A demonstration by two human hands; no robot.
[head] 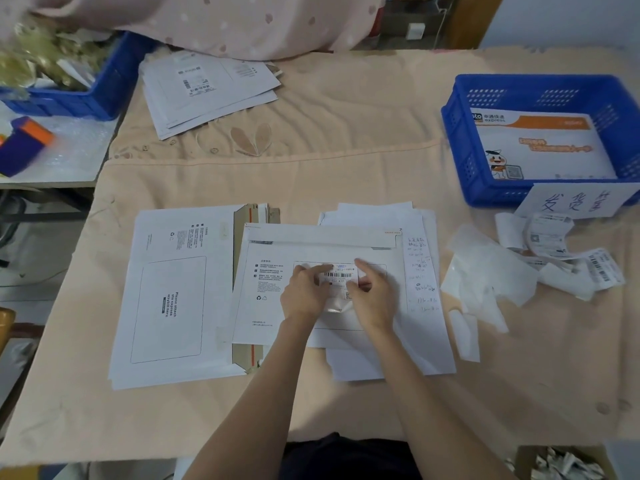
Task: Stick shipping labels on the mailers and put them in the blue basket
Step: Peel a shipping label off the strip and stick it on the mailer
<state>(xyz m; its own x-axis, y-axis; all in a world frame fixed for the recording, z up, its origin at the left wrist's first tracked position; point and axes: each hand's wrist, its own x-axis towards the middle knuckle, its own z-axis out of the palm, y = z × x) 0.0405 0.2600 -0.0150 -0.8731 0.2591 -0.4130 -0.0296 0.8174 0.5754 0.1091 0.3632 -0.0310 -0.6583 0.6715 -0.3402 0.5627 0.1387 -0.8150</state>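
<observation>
A white mailer (277, 306) lies flat in front of me on the peach cloth. A shipping label (341, 276) with a barcode sits inside its printed waybill box. My left hand (303, 296) pinches the label's left side, and my right hand (372, 296) pinches its right side. The label's lower part curls up shiny between my hands. At the far right stands the blue basket (460, 161) with one orange-and-white mailer (543, 147) inside.
A stack of blank mailers (173, 296) lies to the left, another pile (204, 88) at the back. Peeled backing papers (485, 282) and a label strip (554, 247) lie at right. A second blue crate (104, 84) sits far left, a handwritten sheet (422, 271) beside the mailer.
</observation>
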